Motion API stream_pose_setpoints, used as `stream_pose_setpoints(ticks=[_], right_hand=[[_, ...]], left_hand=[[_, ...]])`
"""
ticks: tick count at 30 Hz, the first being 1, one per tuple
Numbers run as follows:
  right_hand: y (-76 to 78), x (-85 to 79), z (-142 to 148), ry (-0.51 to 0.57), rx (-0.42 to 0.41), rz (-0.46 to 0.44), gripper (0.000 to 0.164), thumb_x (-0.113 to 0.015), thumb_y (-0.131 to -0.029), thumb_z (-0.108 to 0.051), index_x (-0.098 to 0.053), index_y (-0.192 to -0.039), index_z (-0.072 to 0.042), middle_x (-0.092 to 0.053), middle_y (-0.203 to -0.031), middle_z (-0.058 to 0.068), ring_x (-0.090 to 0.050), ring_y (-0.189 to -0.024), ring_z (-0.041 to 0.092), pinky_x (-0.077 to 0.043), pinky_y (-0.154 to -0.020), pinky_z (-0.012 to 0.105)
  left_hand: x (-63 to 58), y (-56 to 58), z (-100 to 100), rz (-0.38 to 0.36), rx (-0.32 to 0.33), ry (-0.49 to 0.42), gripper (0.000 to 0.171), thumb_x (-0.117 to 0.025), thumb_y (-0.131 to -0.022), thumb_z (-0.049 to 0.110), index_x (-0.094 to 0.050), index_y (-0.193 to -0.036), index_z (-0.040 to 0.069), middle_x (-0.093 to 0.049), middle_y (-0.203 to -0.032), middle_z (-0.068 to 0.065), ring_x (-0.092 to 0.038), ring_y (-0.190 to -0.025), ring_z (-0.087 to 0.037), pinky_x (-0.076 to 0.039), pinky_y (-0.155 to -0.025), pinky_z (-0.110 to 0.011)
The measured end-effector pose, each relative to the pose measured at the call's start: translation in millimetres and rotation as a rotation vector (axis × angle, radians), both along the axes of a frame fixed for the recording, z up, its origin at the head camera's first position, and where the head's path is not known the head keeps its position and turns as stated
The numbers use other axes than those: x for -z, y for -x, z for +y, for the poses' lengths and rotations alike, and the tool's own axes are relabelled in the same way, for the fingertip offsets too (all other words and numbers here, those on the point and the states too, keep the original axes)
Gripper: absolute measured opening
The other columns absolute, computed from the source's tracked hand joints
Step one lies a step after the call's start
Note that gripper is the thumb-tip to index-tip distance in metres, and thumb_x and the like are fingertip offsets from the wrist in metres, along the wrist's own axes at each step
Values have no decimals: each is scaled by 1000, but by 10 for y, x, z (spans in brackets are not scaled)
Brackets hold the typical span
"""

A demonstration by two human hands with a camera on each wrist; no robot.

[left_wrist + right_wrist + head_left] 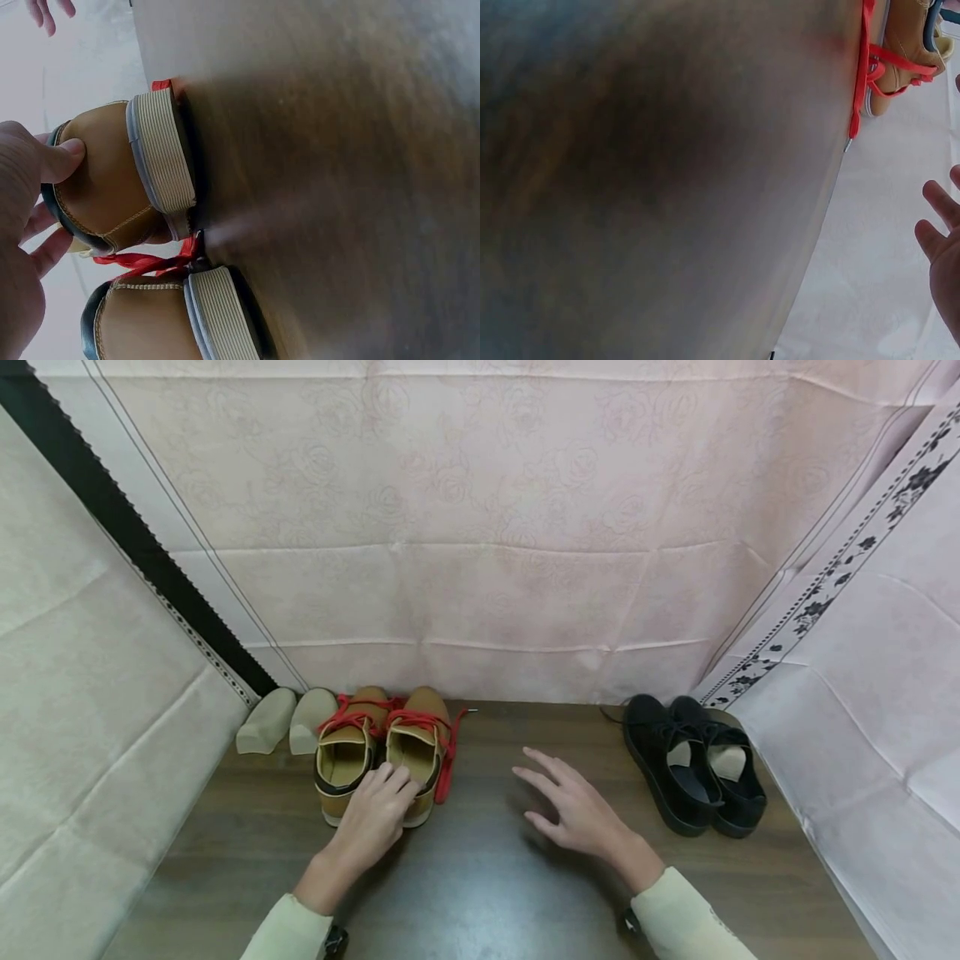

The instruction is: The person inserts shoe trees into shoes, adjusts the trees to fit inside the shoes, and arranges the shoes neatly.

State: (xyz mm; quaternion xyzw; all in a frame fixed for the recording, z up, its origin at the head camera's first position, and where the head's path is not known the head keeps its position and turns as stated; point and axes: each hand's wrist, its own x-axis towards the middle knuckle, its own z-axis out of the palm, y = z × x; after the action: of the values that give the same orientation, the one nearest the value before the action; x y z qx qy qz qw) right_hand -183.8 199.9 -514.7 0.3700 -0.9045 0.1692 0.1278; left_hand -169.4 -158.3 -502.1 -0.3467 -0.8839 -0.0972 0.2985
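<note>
A pale pinkish back sheet (480, 468), printed with faint roses and crossed by fold creases, formed the rear wall. Left of the back sheet, a black band (131, 531) with a jagged edge slanted down beside a whitish side panel (97, 677); right of it, a strip of dark flowers (817, 610) bordered another pale, creased panel (877, 718). Below the back sheet spread a brown wood-grain floor (525, 731), where a soft bluish sheen of light (487, 893) lay well away from the sheet's foot.

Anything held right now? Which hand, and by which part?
Left hand: the right-hand tan shoe of its pair, gripped at the heel collar, thumb outside. Right hand: nothing.
</note>
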Motion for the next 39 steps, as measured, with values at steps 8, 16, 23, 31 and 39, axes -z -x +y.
stream_pose_setpoints(ticks=[8, 16, 23, 31, 39], right_hand=[[-23, 28, -35, -7, 11, 4, 71, -75, -93, -37, -45, -157, -23, -28, -169, 6, -42, -149, 29, -40, -116, 58], [-12, 43, -42, -26, 38, -21, 74, -74, -93, -39, -41, -159, -29, -30, -169, 5, -38, -151, 25, -37, -119, 57], [7, 58, -48, -5, 34, -13, 76, -77, -92, -38, -42, -158, -28, -33, -168, 7, -38, -151, 25, -37, -118, 59], [20, 52, 26, -4, 31, 4, 75, -77, -92, -39, -43, -158, -25, -31, -168, 7, -39, -151, 27, -37, -117, 60], [33, 0, 105, -19, 46, 9, 76, -75, -92, -40, -41, -159, -28, -31, -168, 8, -40, -150, 29, -38, -115, 64]], left_hand=[[-7, -13, 72, -27, -4, 13, 23, -55, -87, -6, -70, -97, 9, -53, -90, -3, -46, -80, -25, -37, -67, -35], [-4, -25, 165, -35, 14, 8, 23, -56, -87, -6, -71, -97, 8, -52, -89, -3, -43, -78, -24, -34, -66, -33], [15, -26, 242, -26, 28, 8, 24, -59, -85, -7, -72, -97, 9, -54, -89, -2, -44, -79, -24, -34, -66, -32], [22, -22, 338, -22, 51, 4, 26, -62, -82, -10, -71, -97, 9, -54, -89, -3, -46, -80, -25, -35, -66, -34], [24, -16, 410, 9, 81, -20, 28, -48, -92, -6, -72, -97, 8, -55, -89, -4, -45, -78, -24, -34, -65, -34]])
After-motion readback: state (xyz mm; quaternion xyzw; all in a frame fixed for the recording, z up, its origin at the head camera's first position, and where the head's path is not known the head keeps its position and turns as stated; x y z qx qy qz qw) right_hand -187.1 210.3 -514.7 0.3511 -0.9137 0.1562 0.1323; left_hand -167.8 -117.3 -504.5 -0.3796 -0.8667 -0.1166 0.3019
